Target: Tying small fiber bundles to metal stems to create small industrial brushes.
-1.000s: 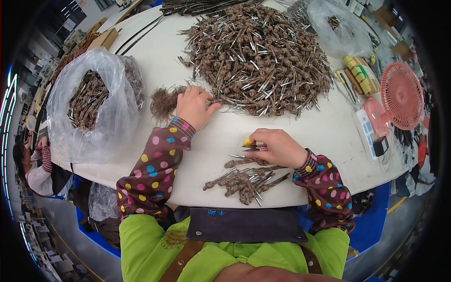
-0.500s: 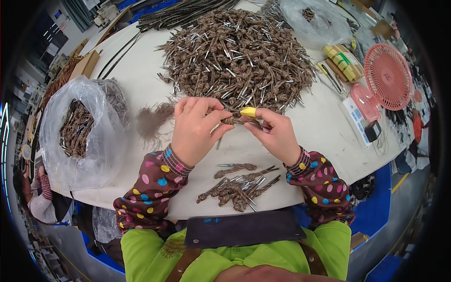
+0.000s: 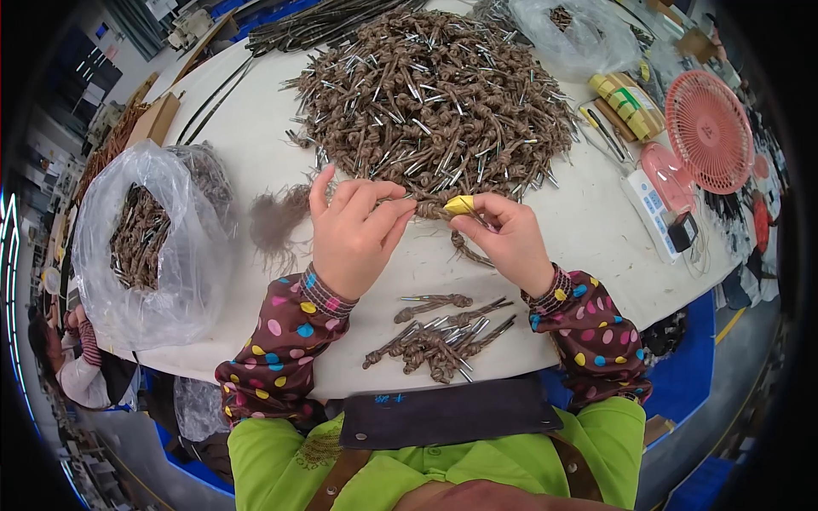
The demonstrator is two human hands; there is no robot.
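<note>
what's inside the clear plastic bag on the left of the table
Through the mouth of the bag, brown cord pieces show, looking like those in the big heap. What lies beneath the top pieces is covered and can't be seen.

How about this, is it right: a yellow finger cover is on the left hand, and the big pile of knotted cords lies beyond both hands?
Not quite: the head view shows the yellow finger cover on the right hand, not the left hand. The big pile does lie beyond both.
</note>
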